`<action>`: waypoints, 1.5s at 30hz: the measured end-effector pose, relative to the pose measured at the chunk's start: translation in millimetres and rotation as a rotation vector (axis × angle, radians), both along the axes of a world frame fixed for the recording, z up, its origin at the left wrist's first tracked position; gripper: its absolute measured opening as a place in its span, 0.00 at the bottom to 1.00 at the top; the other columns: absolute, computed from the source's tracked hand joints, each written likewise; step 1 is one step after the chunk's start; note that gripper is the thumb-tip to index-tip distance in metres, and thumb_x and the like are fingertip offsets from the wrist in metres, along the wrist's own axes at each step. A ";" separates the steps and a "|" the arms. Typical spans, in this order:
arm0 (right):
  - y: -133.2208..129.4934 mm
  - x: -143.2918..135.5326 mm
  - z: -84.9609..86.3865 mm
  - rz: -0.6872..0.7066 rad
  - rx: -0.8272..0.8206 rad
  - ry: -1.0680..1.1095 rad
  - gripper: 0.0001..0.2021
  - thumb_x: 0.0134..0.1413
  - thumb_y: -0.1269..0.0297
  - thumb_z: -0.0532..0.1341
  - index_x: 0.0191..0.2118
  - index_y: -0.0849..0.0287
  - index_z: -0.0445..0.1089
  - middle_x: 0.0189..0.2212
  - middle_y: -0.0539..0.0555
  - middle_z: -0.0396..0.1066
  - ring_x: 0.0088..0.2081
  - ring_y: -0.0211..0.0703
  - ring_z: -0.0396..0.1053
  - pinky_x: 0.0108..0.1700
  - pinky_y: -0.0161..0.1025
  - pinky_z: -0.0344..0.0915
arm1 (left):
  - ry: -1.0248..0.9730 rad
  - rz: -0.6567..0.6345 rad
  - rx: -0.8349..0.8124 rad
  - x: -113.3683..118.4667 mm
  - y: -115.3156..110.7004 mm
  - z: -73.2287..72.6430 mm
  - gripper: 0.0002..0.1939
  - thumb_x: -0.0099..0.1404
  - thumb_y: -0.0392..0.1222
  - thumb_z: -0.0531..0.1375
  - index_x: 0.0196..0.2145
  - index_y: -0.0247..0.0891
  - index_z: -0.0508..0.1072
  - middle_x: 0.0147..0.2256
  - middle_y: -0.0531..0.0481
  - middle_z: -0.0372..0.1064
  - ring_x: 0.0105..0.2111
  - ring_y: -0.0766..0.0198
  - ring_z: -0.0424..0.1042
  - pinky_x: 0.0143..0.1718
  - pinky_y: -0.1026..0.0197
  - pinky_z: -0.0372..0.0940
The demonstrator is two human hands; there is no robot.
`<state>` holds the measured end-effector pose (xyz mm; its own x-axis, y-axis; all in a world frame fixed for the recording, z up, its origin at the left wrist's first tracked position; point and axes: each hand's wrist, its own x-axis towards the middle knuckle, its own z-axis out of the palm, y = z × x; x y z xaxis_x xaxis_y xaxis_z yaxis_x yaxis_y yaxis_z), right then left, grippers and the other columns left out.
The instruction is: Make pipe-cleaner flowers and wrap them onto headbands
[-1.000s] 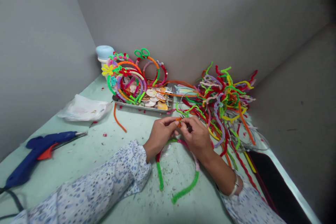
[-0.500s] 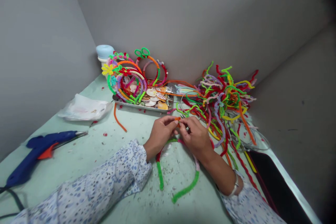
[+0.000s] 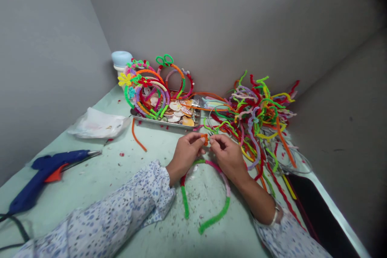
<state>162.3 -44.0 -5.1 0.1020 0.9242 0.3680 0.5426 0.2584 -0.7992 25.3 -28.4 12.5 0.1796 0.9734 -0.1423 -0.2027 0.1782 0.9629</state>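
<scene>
My left hand (image 3: 186,152) pinches a small curled piece of orange pipe cleaner (image 3: 206,139) between thumb and fingers. Just to its right is my right hand (image 3: 227,154), thumb and fingertips pressed together; whatever they hold, if anything, is too small to make out. A narrow gap separates its fingertips from the orange piece. Below both hands, a headband (image 3: 215,222) wrapped in green, red and pink fuzzy stem lies on the table, its ends toward me. My left hand covers part of its upper curve.
A metal tray (image 3: 181,125) of shells holds several finished headbands (image 3: 151,92). Tangled pipe cleaners (image 3: 260,109) heap at the right, beside a dark flat object (image 3: 320,209). At left lie a blue glue gun (image 3: 51,173) and a plastic bag (image 3: 98,124). A blue-lidded container (image 3: 121,59) stands behind.
My right hand has drawn slightly right, away from the orange piece, and more of the headband's pink part shows. My left hand stays nearly in place, still pinching the orange pipe cleaner.
</scene>
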 end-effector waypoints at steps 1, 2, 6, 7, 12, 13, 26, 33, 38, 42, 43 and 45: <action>0.4 0.0 -0.8 0.008 -0.034 0.044 0.09 0.55 0.61 0.56 0.35 0.58 0.71 0.26 0.51 0.72 0.27 0.41 0.69 0.30 0.37 0.65 | -0.003 0.002 0.002 0.0 0.2 -0.2 0.11 0.53 0.41 0.62 0.34 0.32 0.73 0.23 0.52 0.70 0.18 0.71 0.65 0.20 0.68 0.58; 0.6 -0.1 -1.4 0.015 -0.061 0.075 0.09 0.55 0.60 0.56 0.35 0.58 0.71 0.25 0.51 0.72 0.26 0.41 0.69 0.29 0.37 0.65 | -0.003 0.002 0.002 0.1 0.4 -0.4 0.11 0.53 0.41 0.63 0.34 0.32 0.73 0.24 0.52 0.70 0.18 0.71 0.65 0.20 0.68 0.58; 0.0 -1.5 -1.2 0.030 -0.104 0.141 0.10 0.54 0.59 0.57 0.35 0.58 0.72 0.25 0.51 0.73 0.26 0.42 0.69 0.28 0.37 0.65 | -0.009 -0.004 -0.002 0.2 0.0 0.0 0.12 0.52 0.40 0.63 0.34 0.32 0.73 0.23 0.52 0.70 0.18 0.71 0.64 0.21 0.68 0.58; -0.5 -1.9 -0.6 0.039 -0.112 0.151 0.10 0.54 0.59 0.57 0.36 0.58 0.72 0.25 0.52 0.73 0.26 0.42 0.70 0.28 0.37 0.65 | -0.012 -0.004 -0.001 0.2 -0.1 0.0 0.12 0.52 0.40 0.63 0.34 0.32 0.73 0.23 0.53 0.69 0.18 0.71 0.64 0.21 0.68 0.58; -1.3 -2.5 0.8 0.062 -0.140 0.126 0.09 0.56 0.60 0.56 0.36 0.57 0.71 0.25 0.50 0.72 0.26 0.42 0.69 0.29 0.37 0.65 | -0.021 -0.008 0.017 0.2 0.5 -2.3 0.12 0.52 0.41 0.63 0.34 0.32 0.72 0.23 0.53 0.69 0.18 0.72 0.64 0.21 0.67 0.59; -1.1 -2.5 0.5 0.062 -0.137 0.109 0.09 0.56 0.60 0.56 0.36 0.57 0.71 0.25 0.50 0.72 0.27 0.42 0.69 0.30 0.37 0.65 | -0.021 -0.009 0.016 0.2 0.7 -2.9 0.12 0.53 0.41 0.63 0.34 0.32 0.72 0.23 0.53 0.69 0.18 0.72 0.64 0.21 0.68 0.59; -2.7 -0.9 4.9 -0.015 0.054 -0.165 0.06 0.55 0.66 0.56 0.34 0.59 0.69 0.31 0.53 0.71 0.33 0.42 0.68 0.37 0.37 0.62 | 0.058 0.025 0.094 0.7 2.8 -11.2 0.14 0.53 0.41 0.63 0.37 0.34 0.72 0.30 0.51 0.70 0.19 0.72 0.65 0.20 0.69 0.58; -5.3 -6.7 11.6 -0.033 -0.066 -0.145 0.08 0.56 0.63 0.55 0.34 0.59 0.70 0.31 0.53 0.72 0.31 0.41 0.67 0.34 0.36 0.61 | 0.252 0.012 0.283 -2.0 0.5 -21.2 0.14 0.59 0.42 0.58 0.43 0.37 0.73 0.26 0.51 0.71 0.21 0.70 0.66 0.22 0.69 0.59; -6.6 -8.2 14.8 -0.068 -0.123 -0.148 0.08 0.54 0.63 0.55 0.32 0.59 0.70 0.29 0.52 0.71 0.29 0.40 0.66 0.32 0.35 0.59 | 0.353 0.043 0.413 -2.6 -1.9 -19.4 0.13 0.59 0.38 0.57 0.42 0.38 0.75 0.34 0.47 0.74 0.26 0.69 0.68 0.26 0.68 0.62; -7.3 -8.5 15.7 -0.090 -0.142 -0.174 0.08 0.52 0.64 0.55 0.30 0.59 0.70 0.27 0.51 0.71 0.27 0.38 0.65 0.30 0.34 0.57 | 0.397 0.076 0.490 -2.5 -2.5 -18.0 0.13 0.59 0.35 0.57 0.41 0.38 0.76 0.38 0.47 0.74 0.33 0.66 0.71 0.33 0.67 0.64; -7.3 -8.7 15.4 -0.097 -0.142 -0.179 0.07 0.52 0.65 0.55 0.30 0.59 0.70 0.26 0.50 0.70 0.27 0.38 0.65 0.29 0.34 0.57 | 0.401 0.079 0.497 -2.5 -2.5 -18.2 0.13 0.59 0.34 0.57 0.41 0.38 0.76 0.39 0.47 0.74 0.34 0.66 0.71 0.34 0.66 0.65; -7.2 -9.0 14.7 -0.110 -0.143 -0.187 0.07 0.51 0.65 0.55 0.29 0.58 0.70 0.25 0.50 0.70 0.26 0.38 0.65 0.29 0.33 0.56 | 0.404 0.078 0.504 -2.8 -2.6 -18.8 0.13 0.59 0.34 0.56 0.41 0.38 0.76 0.39 0.47 0.74 0.35 0.65 0.72 0.36 0.66 0.65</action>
